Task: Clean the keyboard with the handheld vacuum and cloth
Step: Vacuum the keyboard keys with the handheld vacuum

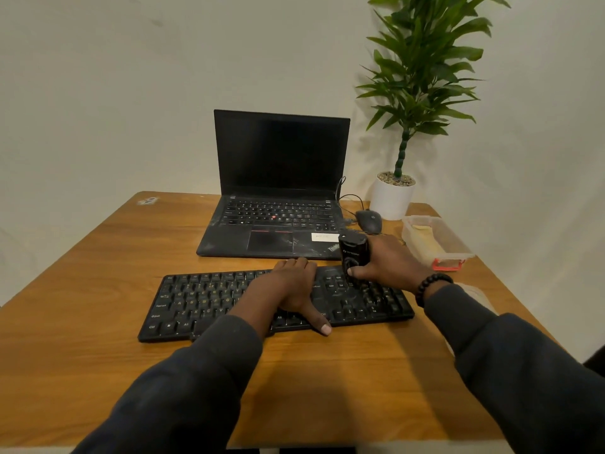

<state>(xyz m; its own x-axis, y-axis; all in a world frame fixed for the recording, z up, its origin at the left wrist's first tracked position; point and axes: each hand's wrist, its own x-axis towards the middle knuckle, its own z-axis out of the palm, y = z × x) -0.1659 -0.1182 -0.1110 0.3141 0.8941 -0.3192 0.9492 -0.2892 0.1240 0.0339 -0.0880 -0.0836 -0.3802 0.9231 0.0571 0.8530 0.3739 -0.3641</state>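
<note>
A black full-size keyboard [209, 299] lies across the wooden table in front of me. My left hand [291, 286] rests flat on its middle, fingers over the far edge and thumb at the near edge. My right hand [389, 263] grips a small black handheld vacuum [352, 253] held upright, its lower end down on the keys at the keyboard's right part. A yellowish cloth [424, 240] lies inside a clear plastic container [455, 247] at the right.
An open black laptop [278, 191] stands just behind the keyboard. A black mouse [370, 221] with its cable lies to the laptop's right. A potted plant in a white pot [391, 199] stands at the back right corner. The table edge [327, 442] is near me.
</note>
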